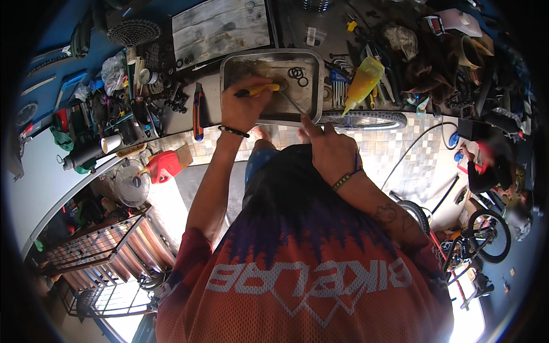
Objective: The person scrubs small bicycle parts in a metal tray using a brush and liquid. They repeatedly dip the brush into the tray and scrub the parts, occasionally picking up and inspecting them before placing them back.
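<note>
My left hand (245, 108) is closed around a tool with a yellow-and-black handle (260, 90), over the left part of a shallow metal tray (315, 56). A thin metal rod (294, 104) slants from near the yellow end toward my right fingertips; whether it belongs to that tool I cannot tell. My right hand (334, 153) is at the tray's near edge, fingers bent and pressed together near the rod's end. What they pinch is hidden. Several black rubber rings (297, 74) lie in the tray's far right part, in a film of liquid.
An orange-and-black utility knife (198, 111) lies left of the tray. To its right are hex keys (338, 91) and a squeeze bottle of yellow liquid (364, 80). A stained board (220, 28) lies behind. Below the bench edge shows a bicycle wheel (366, 120); another person (492, 168) is far right.
</note>
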Action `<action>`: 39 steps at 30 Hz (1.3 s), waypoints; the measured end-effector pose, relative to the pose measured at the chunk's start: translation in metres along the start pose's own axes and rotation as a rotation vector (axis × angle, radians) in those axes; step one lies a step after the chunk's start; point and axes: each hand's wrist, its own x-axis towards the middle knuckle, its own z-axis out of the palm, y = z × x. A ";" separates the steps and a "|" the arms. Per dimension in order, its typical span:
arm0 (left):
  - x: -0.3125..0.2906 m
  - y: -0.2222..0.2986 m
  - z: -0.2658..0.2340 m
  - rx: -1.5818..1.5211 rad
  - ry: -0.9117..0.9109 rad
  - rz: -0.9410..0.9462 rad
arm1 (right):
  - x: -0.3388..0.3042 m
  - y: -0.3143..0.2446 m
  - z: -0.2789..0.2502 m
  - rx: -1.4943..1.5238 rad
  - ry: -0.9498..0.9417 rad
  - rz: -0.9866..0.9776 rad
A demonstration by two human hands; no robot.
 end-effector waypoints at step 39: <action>-0.001 0.021 -0.016 0.112 -0.130 -0.057 | 0.005 -0.004 -0.011 -0.052 -0.092 0.019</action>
